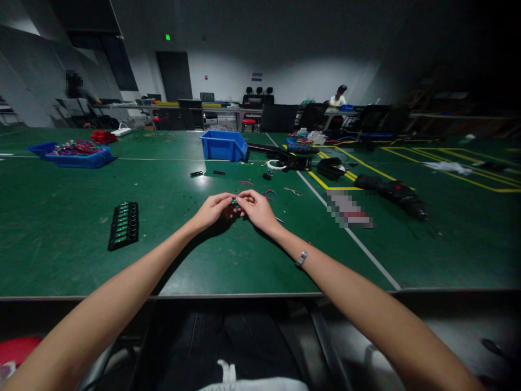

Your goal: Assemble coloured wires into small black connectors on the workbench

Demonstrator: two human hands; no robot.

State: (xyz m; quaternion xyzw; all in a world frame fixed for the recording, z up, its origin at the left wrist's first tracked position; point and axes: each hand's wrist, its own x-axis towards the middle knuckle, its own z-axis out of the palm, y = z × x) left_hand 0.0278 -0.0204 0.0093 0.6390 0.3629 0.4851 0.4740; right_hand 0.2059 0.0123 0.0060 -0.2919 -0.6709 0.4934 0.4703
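Both my hands meet over the middle of the green table (61,244). My left hand (211,210) and my right hand (257,209) pinch a small green part (235,202) between their fingertips, fingers closed round it. The part is mostly hidden by the fingers. A black tray of green parts (124,225) lies to the left of my left hand. Loose red and blue wire pieces (268,193) lie just beyond my right hand.
A blue bin (223,145) stands farther back, a blue tray of coloured parts (75,153) at far left. A black power drill (393,194), black tools (331,168) and yellow floor-style markings (448,174) are on the right. People sit at distant desks (337,99).
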